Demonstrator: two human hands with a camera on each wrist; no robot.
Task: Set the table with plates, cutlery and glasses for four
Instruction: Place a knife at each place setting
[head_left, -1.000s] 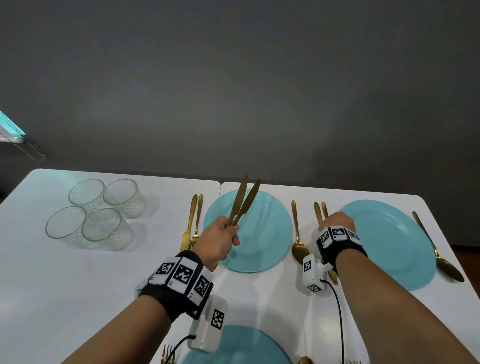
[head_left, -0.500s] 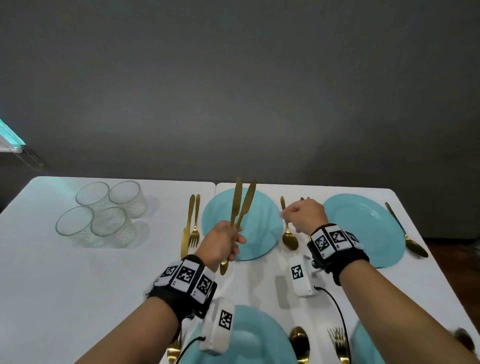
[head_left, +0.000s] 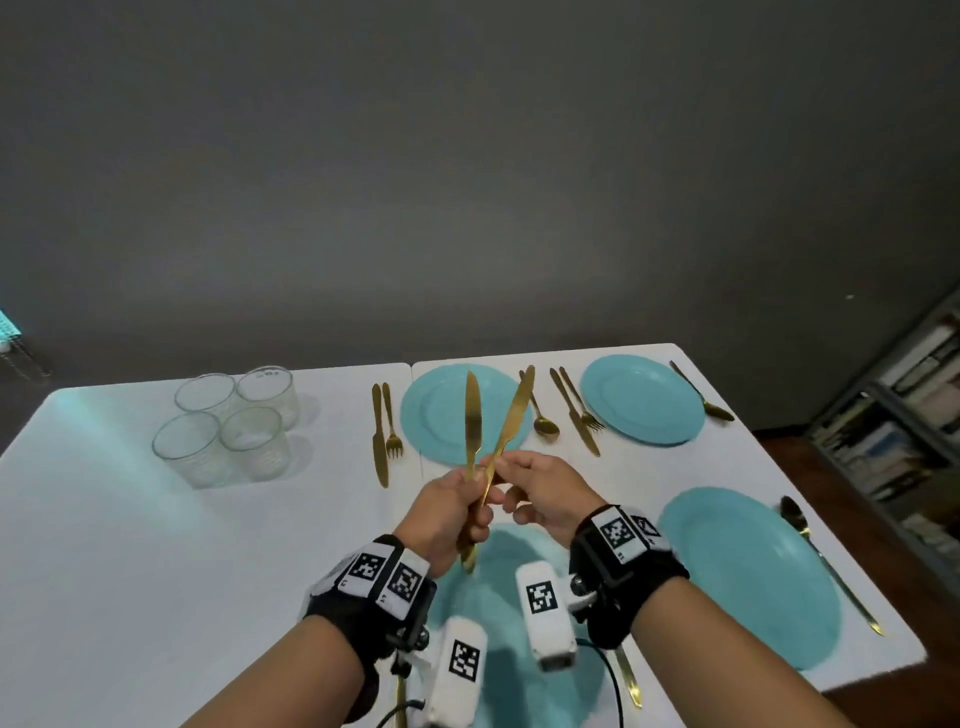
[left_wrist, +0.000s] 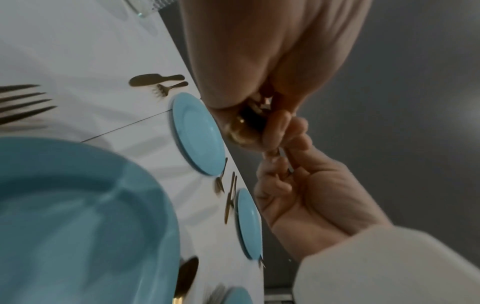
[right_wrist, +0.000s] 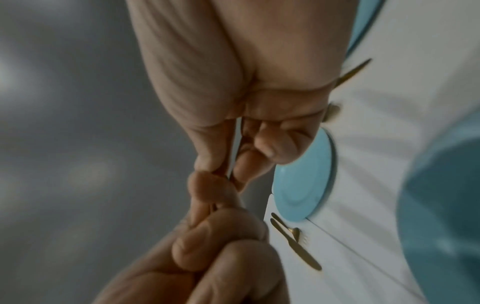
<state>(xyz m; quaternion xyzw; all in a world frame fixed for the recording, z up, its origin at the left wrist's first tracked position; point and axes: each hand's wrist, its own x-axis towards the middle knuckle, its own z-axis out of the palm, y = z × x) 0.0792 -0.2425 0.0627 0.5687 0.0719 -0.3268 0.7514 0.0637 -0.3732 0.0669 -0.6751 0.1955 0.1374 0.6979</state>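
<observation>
Knives gripped in left hand, right fingers pinching one, above plates, glasses aside.

Dim, even room light; soft shadows on the white worktop. Both wrist views are blurred, with edges bent.

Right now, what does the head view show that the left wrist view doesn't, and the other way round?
Only the head view shows all four glasses clustered far left, both knife blades raised, and the bookshelf. Only the left wrist view shows the right hand's palm from below. Both show the left hand gripping gold knives, right fingers pinching one, and the teal plates.
</observation>
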